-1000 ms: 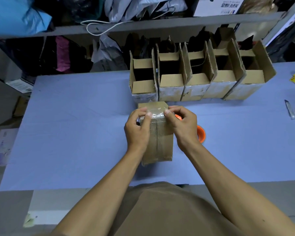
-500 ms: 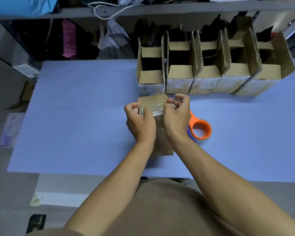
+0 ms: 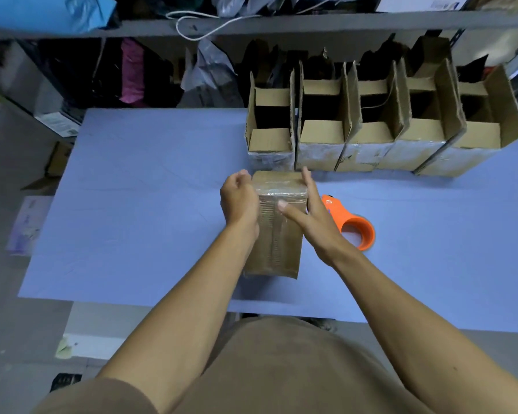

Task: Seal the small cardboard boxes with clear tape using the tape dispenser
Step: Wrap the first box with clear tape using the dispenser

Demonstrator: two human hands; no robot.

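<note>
Partly hidden behind the flat right hand (image 3: 308, 216), the tape dispenser (image 3: 353, 227); left hand (image 3: 240, 204) curls against the box (image 3: 277, 234).

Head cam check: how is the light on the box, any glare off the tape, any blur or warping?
Head view: dim, bluish light; the box between the hands reads clearly, with soft glare on the clear tape across its top; the shelf edge bows from wide-angle distortion; the left margin is smeared; the tape dispenser is sharp.
</note>
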